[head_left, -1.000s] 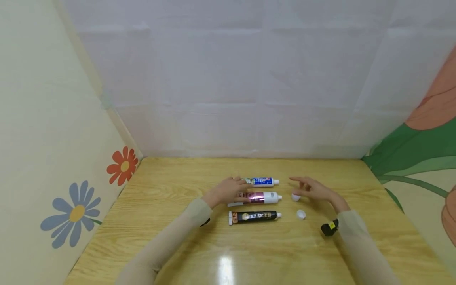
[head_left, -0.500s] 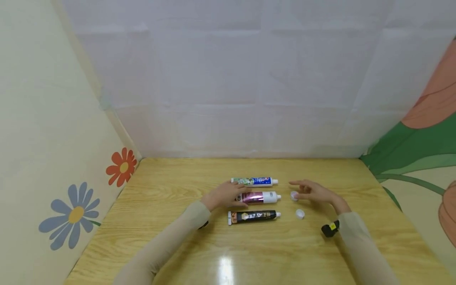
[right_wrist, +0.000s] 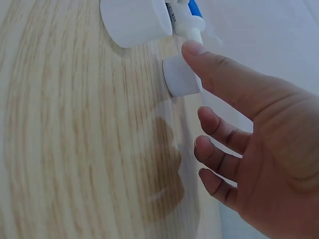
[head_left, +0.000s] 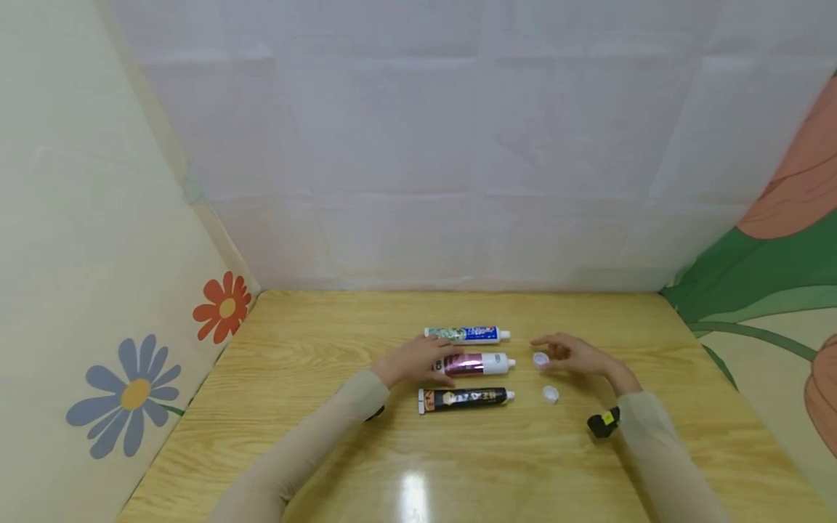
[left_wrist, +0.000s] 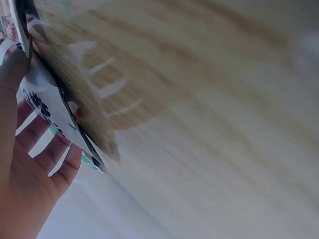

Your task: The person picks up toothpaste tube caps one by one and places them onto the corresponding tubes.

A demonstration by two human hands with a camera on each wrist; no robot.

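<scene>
Three uncapped toothpaste tubes lie side by side in the head view: a blue-green one (head_left: 464,335) at the back, a purple and white one (head_left: 476,364) in the middle, a black one (head_left: 466,399) in front. My left hand (head_left: 415,359) reaches over the purple tube's tail with fairly straight, spread fingers; the left wrist view shows that white printed tail (left_wrist: 47,102) between thumb and fingers. Right of the nozzles, a white cap (head_left: 540,360) sits by my right hand (head_left: 578,356), which holds nothing visible. Its index finger points left, the others hang loosely bent. A second white cap (head_left: 551,394) lies nearer.
The tubes and caps lie on a wood-grain table (head_left: 340,465). A white cloth wall (head_left: 418,145) rises at its back edge, and flower-painted panels stand left (head_left: 59,240) and right (head_left: 771,334).
My left hand has drawn back slightly, uncovering the blue-green tube's tail. My right hand has shifted a little, uncovering more of the cap beside it.
</scene>
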